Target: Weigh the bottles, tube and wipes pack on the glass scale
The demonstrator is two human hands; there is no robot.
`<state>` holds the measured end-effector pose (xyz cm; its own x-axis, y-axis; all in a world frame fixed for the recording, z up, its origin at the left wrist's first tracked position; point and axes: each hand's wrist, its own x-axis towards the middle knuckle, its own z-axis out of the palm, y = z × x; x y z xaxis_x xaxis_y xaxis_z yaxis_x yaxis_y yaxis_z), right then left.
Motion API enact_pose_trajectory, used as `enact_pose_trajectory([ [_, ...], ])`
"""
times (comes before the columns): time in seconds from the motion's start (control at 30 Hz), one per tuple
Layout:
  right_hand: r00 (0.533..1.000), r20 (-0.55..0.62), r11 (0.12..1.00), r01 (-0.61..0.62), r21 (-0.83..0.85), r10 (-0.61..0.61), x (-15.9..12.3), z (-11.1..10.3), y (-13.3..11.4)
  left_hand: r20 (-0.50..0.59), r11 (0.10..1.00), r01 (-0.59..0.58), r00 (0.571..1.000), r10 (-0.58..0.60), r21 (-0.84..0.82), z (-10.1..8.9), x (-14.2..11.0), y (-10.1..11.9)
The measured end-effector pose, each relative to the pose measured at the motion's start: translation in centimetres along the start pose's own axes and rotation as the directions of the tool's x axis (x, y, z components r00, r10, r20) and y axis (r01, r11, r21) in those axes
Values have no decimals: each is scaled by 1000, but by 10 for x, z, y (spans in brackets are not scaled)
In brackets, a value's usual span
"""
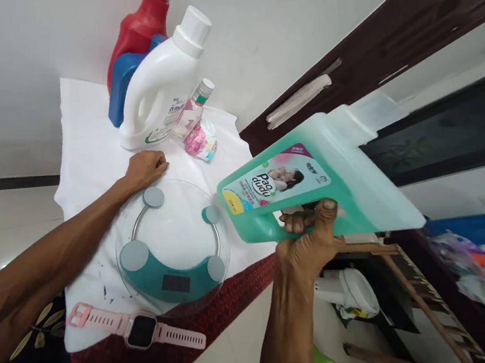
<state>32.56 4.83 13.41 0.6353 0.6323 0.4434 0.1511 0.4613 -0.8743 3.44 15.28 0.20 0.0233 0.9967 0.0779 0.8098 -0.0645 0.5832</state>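
My right hand is wrapped round the handle of a large detergent jug with green liquid and a "Pao dudu" label. It holds the jug tilted in the air, right of the glass bathroom scale. My left hand, fingers curled under and with nothing visible in them, rests on the white cloth at the scale's far-left rim. Just beyond it stands a white detergent bottle. Beside that are a small clear bottle and a pink patterned packet.
A pink smartwatch lies along the near edge. Behind the white bottle stand a blue container and a red bottle against the wall. At right are a dark door, a wooden rack and a white bucket.
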Motion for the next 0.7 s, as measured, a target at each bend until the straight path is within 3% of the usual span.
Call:
enact_pose_trajectory([
  [0.1,993,70,995,-97,5,96,-30,-11,-27,-7,1000,-2,1000,2,5,1,0,-1],
  [0.23,980,101,985,-173,12,171,-70,-11,-41,-11,1000,-7,1000,7,1,1,1,-2],
  [0.37,972,81,975,-224,13,222,-99,-2,-40,2,1000,2,1000,-2,1,-1,1,-2],
  [0.57,980,5,980,-197,24,197,-125,13,-31,-3,1000,2,1000,-2,-28,0,0,0],
  [0.7,987,57,989,-147,-5,147,-134,12,-27,9,999,6,1000,-5,-32,1,0,-1],
])
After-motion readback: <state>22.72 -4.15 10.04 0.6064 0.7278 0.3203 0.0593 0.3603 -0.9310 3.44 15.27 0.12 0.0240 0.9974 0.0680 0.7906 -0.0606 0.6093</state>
